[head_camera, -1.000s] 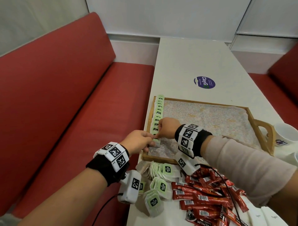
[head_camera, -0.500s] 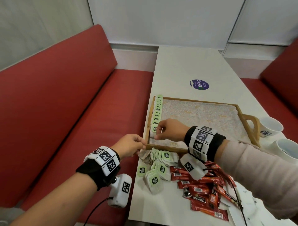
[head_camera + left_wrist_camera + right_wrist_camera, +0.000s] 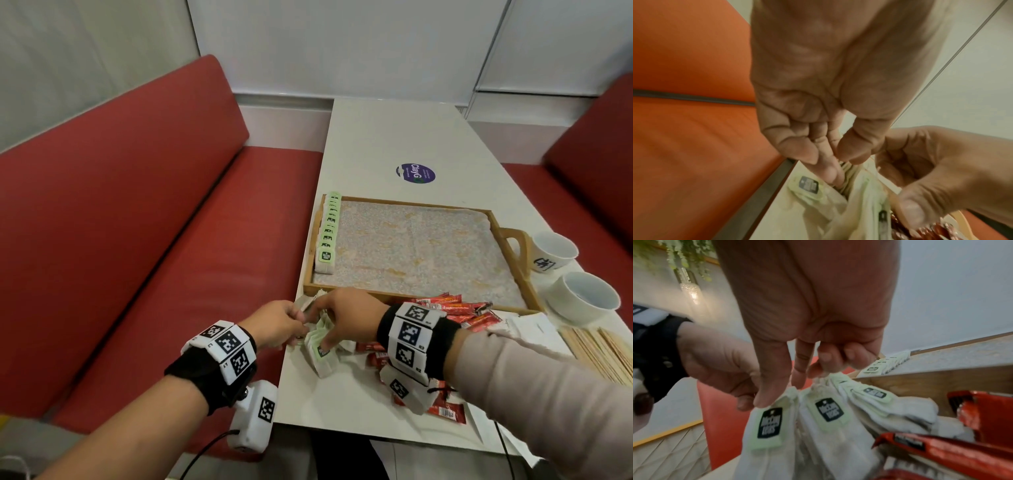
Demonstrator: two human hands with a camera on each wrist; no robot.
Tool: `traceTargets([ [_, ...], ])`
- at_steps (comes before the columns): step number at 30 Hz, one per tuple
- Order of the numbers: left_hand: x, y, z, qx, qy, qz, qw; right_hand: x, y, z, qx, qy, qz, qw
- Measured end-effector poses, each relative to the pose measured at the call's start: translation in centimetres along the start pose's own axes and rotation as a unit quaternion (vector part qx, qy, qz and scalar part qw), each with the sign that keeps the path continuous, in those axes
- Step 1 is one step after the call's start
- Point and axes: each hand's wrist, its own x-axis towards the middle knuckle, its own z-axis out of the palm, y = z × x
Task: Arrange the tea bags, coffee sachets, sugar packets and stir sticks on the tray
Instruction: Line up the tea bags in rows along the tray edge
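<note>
White table (image 3: 376, 144) under tray (image 3: 404, 202), sachets (image 3: 455, 308), cups (image 3: 553, 251).

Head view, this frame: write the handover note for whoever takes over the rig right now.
Left hand: pinches tea bags at the edge of the loose tea bag pile, in front of the tray.
Right hand: fingers in the same pile, pinching a tea bag.
Done: one row of tea bags stands along the left wall of the tray.
Left: the loose tea bags, the red coffee sachets, the white sugar packets and the stir sticks all lie on the table, outside the tray.
</note>
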Motion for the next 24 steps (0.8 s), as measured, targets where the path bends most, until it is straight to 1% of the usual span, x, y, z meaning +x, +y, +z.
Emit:
traceTargets([
  [4,-0.6,-0.2,0.4,-0.006,0.0,-0.006,1.0,0.0,-0.2,0.7,-0.004,0.005,0.022,1.0],
  [9,-0.9,0.0,0.5,-0.022,0.0,-0.014,1.0,-0.6,-0.3,0.8,-0.026,-0.004,0.027,0.999],
  [13,-1.4,0.5,0.5,-0.042,0.007,-0.001,0.999,-1.0,-0.2,0.0,-0.024,-0.038,0.016,0.999],
  [16,-1.6,0.8,0.4,-0.055,0.031,0.034,0.997,-1.6,0.1,-1.0,-0.02,-0.053,0.011,0.998],
  [18,-1.7,1.1,0.3,-0.066,0.058,0.074,0.993,-1.9,0.4,-1.8,-0.012,-0.057,0.019,0.998],
  [20,-1.7,1.5,0.3,-0.102,0.079,0.115,0.985,-2.3,0.6,-2.9,0.017,-0.057,0.027,0.998],
  [22,-1.9,2.3,0.3,-0.16,0.068,0.146,0.974,-2.6,0.8,-4.3,0.066,-0.047,0.028,0.996],
  [24,-2.0,3.0,0.2,-0.188,0.029,0.169,0.967,-2.6,0.8,-5.6,0.096,-0.015,0.022,0.995],
])
